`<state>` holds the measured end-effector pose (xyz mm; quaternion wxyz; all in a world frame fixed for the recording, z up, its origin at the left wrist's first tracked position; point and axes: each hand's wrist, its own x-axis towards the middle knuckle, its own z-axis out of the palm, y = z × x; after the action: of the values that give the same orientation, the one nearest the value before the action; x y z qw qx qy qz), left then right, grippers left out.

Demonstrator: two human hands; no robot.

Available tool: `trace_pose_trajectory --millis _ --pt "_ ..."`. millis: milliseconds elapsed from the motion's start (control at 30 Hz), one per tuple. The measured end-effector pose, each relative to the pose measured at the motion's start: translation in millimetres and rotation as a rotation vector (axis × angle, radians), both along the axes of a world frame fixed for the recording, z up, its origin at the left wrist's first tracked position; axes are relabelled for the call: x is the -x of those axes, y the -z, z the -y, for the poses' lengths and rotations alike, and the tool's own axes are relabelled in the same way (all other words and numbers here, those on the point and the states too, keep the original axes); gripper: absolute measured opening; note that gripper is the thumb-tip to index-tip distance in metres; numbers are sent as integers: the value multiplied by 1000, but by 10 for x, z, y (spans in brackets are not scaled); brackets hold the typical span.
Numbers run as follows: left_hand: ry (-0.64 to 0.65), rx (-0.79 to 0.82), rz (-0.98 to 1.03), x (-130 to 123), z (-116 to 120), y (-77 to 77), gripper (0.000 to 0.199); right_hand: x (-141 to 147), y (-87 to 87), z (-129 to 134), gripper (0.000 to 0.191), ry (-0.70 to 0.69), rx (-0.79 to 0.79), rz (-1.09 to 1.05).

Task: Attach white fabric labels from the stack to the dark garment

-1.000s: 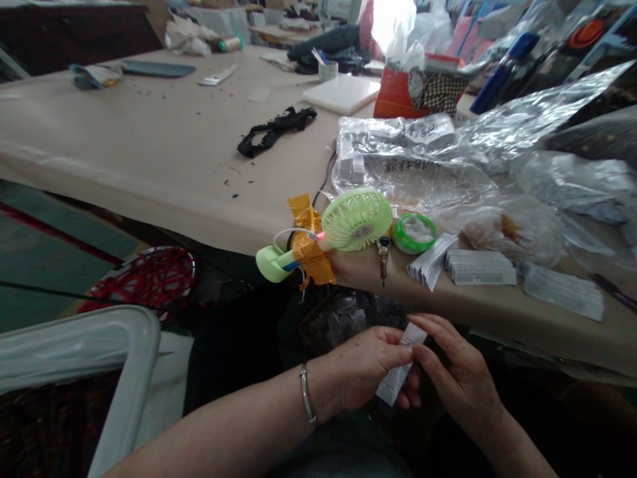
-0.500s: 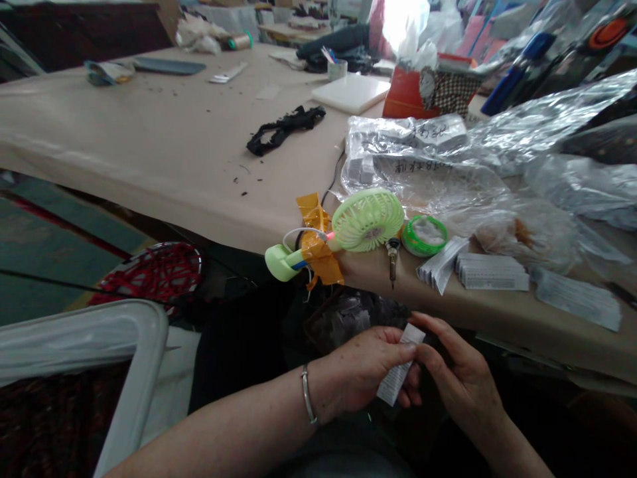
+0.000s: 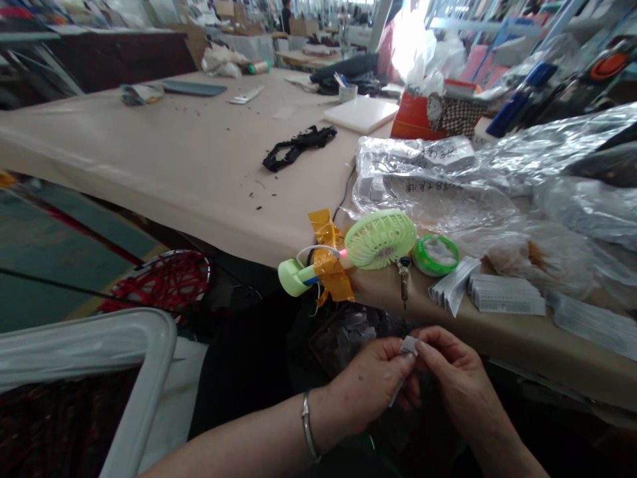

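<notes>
Both hands are together in front of the table edge, above the lap. My left hand (image 3: 375, 375), with a bracelet on its wrist, pinches a small white printed label (image 3: 409, 345) between thumb and fingers. My right hand (image 3: 450, 362) grips the label's upper end with thumb and forefinger. The label is tilted and partly hidden by the fingers. Just beyond the hands, a soldering-iron-like tool (image 3: 404, 285) points down over the edge. Beside it lie a fanned bunch of labels (image 3: 455, 285), a label stack (image 3: 506, 295) and a green round container (image 3: 436, 255) with white stuff inside.
A light-green fan (image 3: 381, 239) is fixed to the table edge with orange tape (image 3: 334, 265). Clear plastic bags (image 3: 432, 192) cover the right side. A black strap-like piece (image 3: 298, 147) lies mid-table. At left are a white bin (image 3: 162, 338) and a basket of red strips (image 3: 164, 282).
The label has turned in my hands and shows less of its face. My right fingers have closed on its upper end. The camera view has shifted, so the table appears lower and further right.
</notes>
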<state>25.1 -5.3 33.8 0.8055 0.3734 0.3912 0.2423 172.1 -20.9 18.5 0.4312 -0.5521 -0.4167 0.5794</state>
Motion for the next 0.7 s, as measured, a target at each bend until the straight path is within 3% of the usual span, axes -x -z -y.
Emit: trace_pose_trajectory --millis 267,433,700 --pt "-189 -437 -271 139 -145 -21 14 97 -156 -181 21 25 -198 276" --pt "-229 -605 -374 184 -236 -96 18 107 -168 -241 22 19 -209 328" --pt "-228 -787 -473 187 -292 -84 24 104 -200 -296 19 6 -318 445"
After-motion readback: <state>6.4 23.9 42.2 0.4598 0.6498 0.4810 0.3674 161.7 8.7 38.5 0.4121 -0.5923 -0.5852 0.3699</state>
